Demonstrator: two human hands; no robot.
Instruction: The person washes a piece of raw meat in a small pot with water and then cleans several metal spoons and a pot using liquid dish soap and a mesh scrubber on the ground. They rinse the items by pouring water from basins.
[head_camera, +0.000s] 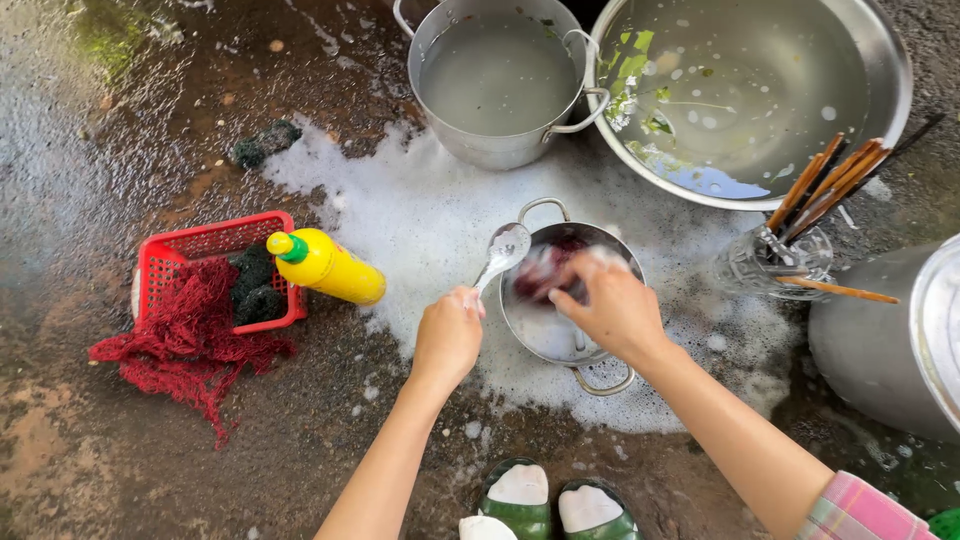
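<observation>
The work spot is pretty boxed in. The small pot (560, 320) sits on wet, foamy ground (120, 420), with a water-filled pot (497, 85) just behind it and a big steel basin (750, 90) to the back right. On the right, a glass jar of chopsticks (775, 262) stands close, and a large covered pot (890, 340) fills that edge. To the left there's more room: a yellow soap bottle (328, 267) leans on a red basket (215, 265) holding dark scrub pads, with a red net (185, 345) spilling out over the ground. The person's slippers (550, 505) are right below the small pot, so the open floor is mostly bottom left.

The left hand (448, 335) is curled closed around the handle of a metal spoon (503, 250), bowl end up, held at the small pot's left rim. The right hand (610, 305) reaches over the pot with fingers bunched tight on a reddish scrubber (545, 275), held blurred over the pot's inside near the spoon.
</observation>
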